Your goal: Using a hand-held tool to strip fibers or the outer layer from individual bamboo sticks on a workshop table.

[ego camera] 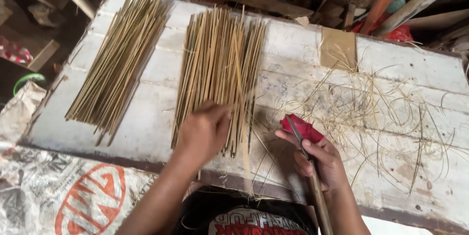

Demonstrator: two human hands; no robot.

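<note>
left stick bundle (pixel 117 64), cardboard patch (pixel 338 48), printed sack (pixel 58 191)

Bundle of thin bamboo sticks (pixel 217 74), pale yellow-green, fanned lengthwise on white surface (pixel 400 64), one stick lifted, blurred. Knife (pixel 307 161), wooden handle, narrow blade up, possibly red-wrapped.

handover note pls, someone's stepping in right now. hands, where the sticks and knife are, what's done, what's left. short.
Left hand: reaching onto the middle bundle of bamboo sticks, fingers on the near ends of the sticks; whether it grips one is blurred.
Right hand: closed on a knife, blade up, red cloth at the fingers.
Second bundle of sticks lies apart to the left on the white wooden board.
Thin curled shavings lie spread on the board's right side, so some sticks look shaved already.
Left: cannot tell which pile is finished; no stick is against the blade now.
</note>
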